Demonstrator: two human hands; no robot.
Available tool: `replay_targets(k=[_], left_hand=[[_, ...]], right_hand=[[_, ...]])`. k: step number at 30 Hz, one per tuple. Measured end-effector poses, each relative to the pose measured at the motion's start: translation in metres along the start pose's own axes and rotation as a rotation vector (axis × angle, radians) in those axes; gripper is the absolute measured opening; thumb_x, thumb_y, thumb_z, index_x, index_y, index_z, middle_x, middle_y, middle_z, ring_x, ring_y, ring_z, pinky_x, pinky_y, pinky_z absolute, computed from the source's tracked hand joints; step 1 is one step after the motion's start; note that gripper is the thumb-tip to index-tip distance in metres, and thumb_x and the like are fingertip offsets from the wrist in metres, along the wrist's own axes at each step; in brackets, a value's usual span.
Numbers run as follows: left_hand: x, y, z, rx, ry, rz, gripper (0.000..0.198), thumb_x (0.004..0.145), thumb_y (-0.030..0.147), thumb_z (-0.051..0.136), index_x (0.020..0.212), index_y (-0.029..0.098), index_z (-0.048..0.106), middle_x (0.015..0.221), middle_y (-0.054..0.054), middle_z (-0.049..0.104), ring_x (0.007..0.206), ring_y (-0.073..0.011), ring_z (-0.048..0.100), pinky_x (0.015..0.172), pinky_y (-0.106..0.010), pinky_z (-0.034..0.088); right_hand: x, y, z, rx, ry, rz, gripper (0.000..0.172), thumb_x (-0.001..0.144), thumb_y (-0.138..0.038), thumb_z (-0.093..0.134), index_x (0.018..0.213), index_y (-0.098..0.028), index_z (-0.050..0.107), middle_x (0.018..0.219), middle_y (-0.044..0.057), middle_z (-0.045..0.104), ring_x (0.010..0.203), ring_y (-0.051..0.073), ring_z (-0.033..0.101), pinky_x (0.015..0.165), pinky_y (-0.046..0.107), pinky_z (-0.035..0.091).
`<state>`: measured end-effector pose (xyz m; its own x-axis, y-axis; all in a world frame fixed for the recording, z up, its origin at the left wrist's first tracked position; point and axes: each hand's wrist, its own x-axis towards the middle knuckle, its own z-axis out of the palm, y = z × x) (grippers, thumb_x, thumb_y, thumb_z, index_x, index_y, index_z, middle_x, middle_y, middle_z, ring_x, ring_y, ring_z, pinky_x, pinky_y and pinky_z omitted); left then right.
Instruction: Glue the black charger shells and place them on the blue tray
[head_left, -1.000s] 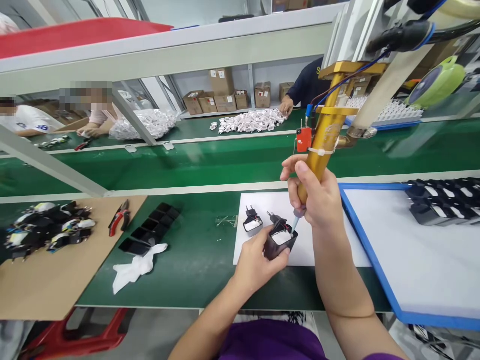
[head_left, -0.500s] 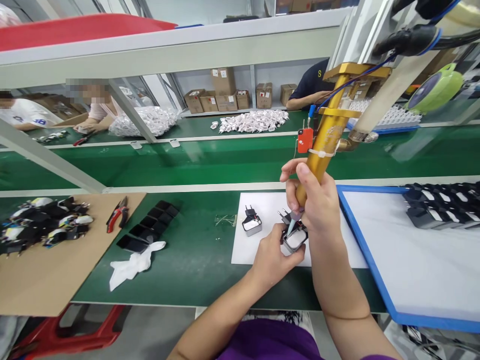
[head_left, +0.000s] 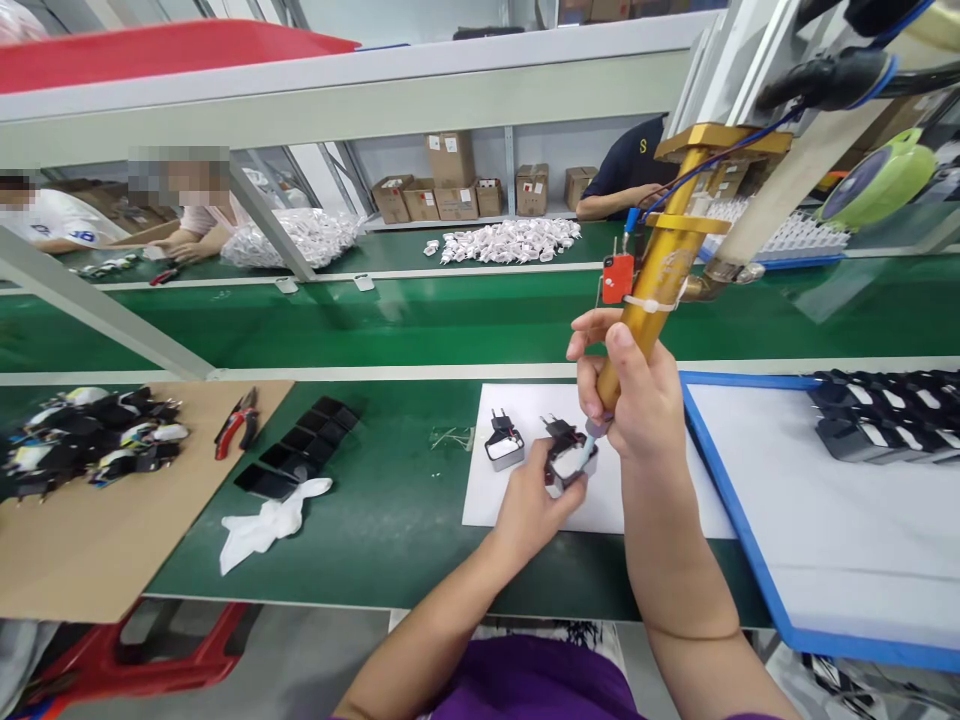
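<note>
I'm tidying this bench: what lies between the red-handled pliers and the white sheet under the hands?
Head view: a row of open black housings, a crumpled white glove nearer the edge, then green mat with a small wire scrap.

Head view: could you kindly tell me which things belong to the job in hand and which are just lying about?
In use: left hand holding black adapter; right hand gripping gold dispenser; second adapter on the white sheet.
Lying about: red pliers; white cloth; empty black shells; adapter pile on cardboard.
</note>
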<state>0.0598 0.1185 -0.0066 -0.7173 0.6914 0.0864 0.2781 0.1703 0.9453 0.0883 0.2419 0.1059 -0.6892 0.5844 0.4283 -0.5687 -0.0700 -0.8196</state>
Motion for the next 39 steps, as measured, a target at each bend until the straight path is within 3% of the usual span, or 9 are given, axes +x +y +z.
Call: replay_targets(k=[3,7,12,19,29,39], left_hand=[[0.006,-0.008,-0.014,-0.394,0.088,-0.185,0.047,0.075,0.042,0.070,0.110,0.016,0.052,0.089,-0.007,0.070,0.072,-0.0193,0.067,0.071,-0.032,0.054],[0.008,0.006,-0.037,-0.981,0.077,-0.422,0.047,0.085,0.052,0.057,0.102,0.008,0.059,0.081,-0.010,0.070,0.064,-0.0182,0.068,0.065,-0.029,0.056],[0.002,0.031,-0.051,-1.301,0.075,-0.590,0.047,0.096,0.048,0.041,0.087,0.008,0.065,0.074,-0.007,0.067,0.056,-0.0104,0.062,0.056,-0.021,0.055],[-0.004,0.039,-0.051,-1.407,0.056,-0.642,0.053,0.098,0.050,0.033,0.088,0.008,0.064,0.070,-0.004,0.063,0.051,-0.0074,0.057,0.051,-0.018,0.052],[-0.006,0.040,-0.048,-1.384,0.066,-0.609,0.048,0.096,0.051,0.040,0.087,0.010,0.064,0.073,-0.004,0.062,0.053,-0.0065,0.055,0.053,-0.018,0.051],[-0.010,0.035,-0.048,-1.380,-0.025,-0.531,0.057,0.095,0.056,0.032,0.082,0.011,0.065,0.056,0.000,0.052,0.040,-0.0058,0.043,0.042,-0.018,0.038]], right_hand=[[0.004,0.001,-0.003,-0.007,0.017,0.003,0.032,0.083,-0.051,0.062,0.091,-0.020,0.059,0.076,-0.003,0.058,0.033,0.002,0.041,0.027,0.018,0.025],[0.006,0.000,-0.007,-0.042,0.057,0.015,0.030,0.084,-0.049,0.062,0.092,-0.020,0.059,0.077,-0.003,0.058,0.034,0.002,0.040,0.028,0.018,0.025],[0.007,-0.001,-0.011,-0.089,0.117,0.022,0.026,0.083,-0.046,0.063,0.089,-0.021,0.060,0.077,-0.002,0.058,0.034,0.003,0.040,0.026,0.019,0.023],[0.010,0.000,-0.016,-0.125,0.152,0.013,0.022,0.084,-0.043,0.062,0.087,-0.022,0.060,0.078,-0.001,0.059,0.034,0.005,0.040,0.026,0.020,0.020],[0.012,0.001,-0.019,-0.148,0.170,0.005,0.021,0.084,-0.042,0.063,0.085,-0.022,0.060,0.075,-0.002,0.059,0.033,0.005,0.040,0.025,0.021,0.018],[0.014,0.001,-0.020,-0.166,0.188,0.003,0.027,0.081,-0.044,0.064,0.086,-0.019,0.058,0.073,-0.003,0.059,0.032,0.004,0.041,0.024,0.019,0.021]])
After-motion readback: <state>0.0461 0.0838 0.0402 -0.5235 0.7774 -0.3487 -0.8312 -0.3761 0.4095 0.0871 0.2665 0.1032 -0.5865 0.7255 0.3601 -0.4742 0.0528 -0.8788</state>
